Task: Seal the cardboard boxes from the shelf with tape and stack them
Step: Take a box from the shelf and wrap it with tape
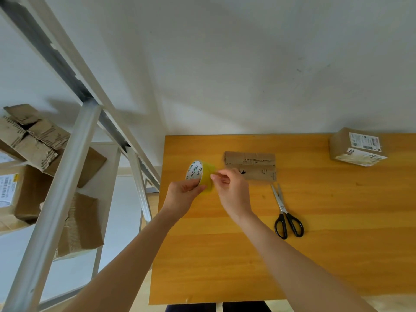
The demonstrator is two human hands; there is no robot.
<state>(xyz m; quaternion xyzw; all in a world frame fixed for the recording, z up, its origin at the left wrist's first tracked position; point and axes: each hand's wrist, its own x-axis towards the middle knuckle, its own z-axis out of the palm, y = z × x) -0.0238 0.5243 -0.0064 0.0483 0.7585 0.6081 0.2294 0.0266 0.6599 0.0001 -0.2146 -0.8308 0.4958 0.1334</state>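
The roll of yellow tape (199, 174) is held up over the far left part of the counter (337, 244), gripped by the left hand (184, 192) with its fingers curled round the rim. Its outer face is pinched by the right hand (231, 190). A flattened cardboard piece (252, 165) is laid near the far edge, scissors (286, 212) just right of the hands. A labelled cardboard box (355, 147) is set at the far right corner. More cardboard boxes (29, 136) are kept on the metal shelf (67, 154) beyond the left edge.
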